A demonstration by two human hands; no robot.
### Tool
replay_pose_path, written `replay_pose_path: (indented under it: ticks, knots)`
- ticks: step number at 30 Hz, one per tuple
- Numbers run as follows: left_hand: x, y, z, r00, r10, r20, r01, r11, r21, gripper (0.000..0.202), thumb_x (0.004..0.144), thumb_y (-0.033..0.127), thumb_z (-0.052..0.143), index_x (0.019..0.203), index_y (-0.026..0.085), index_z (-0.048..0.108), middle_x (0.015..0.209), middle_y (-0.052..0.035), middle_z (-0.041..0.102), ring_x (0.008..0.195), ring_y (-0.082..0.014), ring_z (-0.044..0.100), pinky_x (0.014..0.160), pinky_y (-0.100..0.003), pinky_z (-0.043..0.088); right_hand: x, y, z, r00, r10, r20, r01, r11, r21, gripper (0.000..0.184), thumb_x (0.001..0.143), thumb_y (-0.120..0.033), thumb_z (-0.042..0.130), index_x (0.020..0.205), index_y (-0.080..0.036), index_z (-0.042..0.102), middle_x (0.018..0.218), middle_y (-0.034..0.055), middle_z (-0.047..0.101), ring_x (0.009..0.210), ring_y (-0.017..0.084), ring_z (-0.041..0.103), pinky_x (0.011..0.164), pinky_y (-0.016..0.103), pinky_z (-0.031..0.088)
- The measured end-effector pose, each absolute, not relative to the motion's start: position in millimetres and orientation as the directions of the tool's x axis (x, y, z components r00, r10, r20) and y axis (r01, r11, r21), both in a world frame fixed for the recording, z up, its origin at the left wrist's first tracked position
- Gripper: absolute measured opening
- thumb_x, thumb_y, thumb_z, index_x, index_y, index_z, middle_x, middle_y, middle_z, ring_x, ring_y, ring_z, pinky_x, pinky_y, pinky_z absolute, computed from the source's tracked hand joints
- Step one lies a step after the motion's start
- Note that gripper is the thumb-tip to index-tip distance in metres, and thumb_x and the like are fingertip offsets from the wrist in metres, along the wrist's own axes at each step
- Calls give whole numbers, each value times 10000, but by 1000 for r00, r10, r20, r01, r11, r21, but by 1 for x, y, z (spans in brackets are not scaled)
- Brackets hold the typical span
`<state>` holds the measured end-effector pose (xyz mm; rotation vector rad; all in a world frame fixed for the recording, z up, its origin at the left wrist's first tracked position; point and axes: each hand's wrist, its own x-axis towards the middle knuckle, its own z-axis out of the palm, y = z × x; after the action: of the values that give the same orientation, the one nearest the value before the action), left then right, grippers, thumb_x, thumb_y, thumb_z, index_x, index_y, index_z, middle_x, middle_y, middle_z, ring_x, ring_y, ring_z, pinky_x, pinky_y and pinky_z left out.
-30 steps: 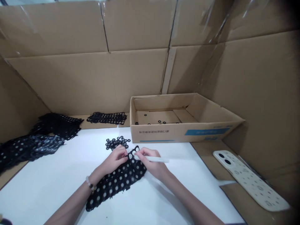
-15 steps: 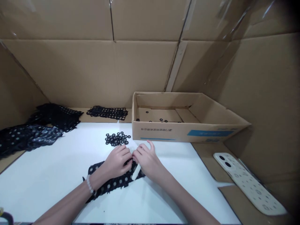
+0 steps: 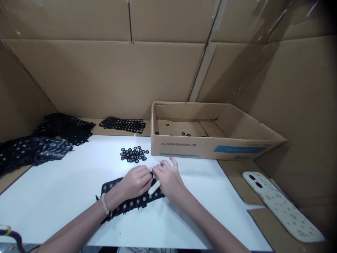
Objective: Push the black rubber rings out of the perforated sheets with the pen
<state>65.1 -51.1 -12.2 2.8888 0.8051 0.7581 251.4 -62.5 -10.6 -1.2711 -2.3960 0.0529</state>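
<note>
Barely shifted since the earlier frame, the left hand (image 3: 135,181) stays curled, pinching a black perforated rubber sheet (image 3: 131,201) on the white surface (image 3: 60,196); the half-closed right hand (image 3: 169,181) holds a slim white stick (image 3: 154,187) against it; loose black rubber rings (image 3: 134,154) lie just beyond.

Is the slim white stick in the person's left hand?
No: the slim white stick pokes out from the right hand, while the left hand rests on the black holed sheet.

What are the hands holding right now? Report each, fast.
Left hand: closed, gripping the black perforated sheet.
Right hand: closed, holding the white stick.
</note>
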Motion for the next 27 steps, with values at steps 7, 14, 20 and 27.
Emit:
replay_pose_path:
  ticks: [7,14,20,27]
  knots:
    - [34,-33,11,441,616,652,598,-744,298,208,937,170,405,792,199,552,740,-54,603,734,-190,522,685,-346,444,260,-59,-13,-414,867,276,820,487,-302,277,762,58,411,724,-204,496,751,1,642,877,204,496,1006,493,197]
    - [-2,17,-17,260,901,346,893,-361,269,174,894,285,527,893,202,680,853,-79,690,852,-273,526,752,-388,430,252,-63,-11,-410,869,278,808,487,-332,232,921,-65,387,775,-202,503,808,20,661,918,216,520,1000,525,206]
    - [0,14,-16,163,885,435,909,-307,283,359,909,291,508,1250,204,582,991,-98,658,920,-281,519,832,-404,429,261,-61,-10,-406,872,273,808,482,-338,241,912,-48,377,768,-204,491,805,16,648,885,204,532,1004,515,236]
    - [47,-23,-4,539,803,255,533,-560,635,466,753,457,714,1150,227,634,1133,-79,644,1067,-258,522,915,-372,429,261,-63,4,-506,812,291,720,584,-375,202,953,-121,373,845,-212,518,834,18,636,957,196,539,1046,490,215]
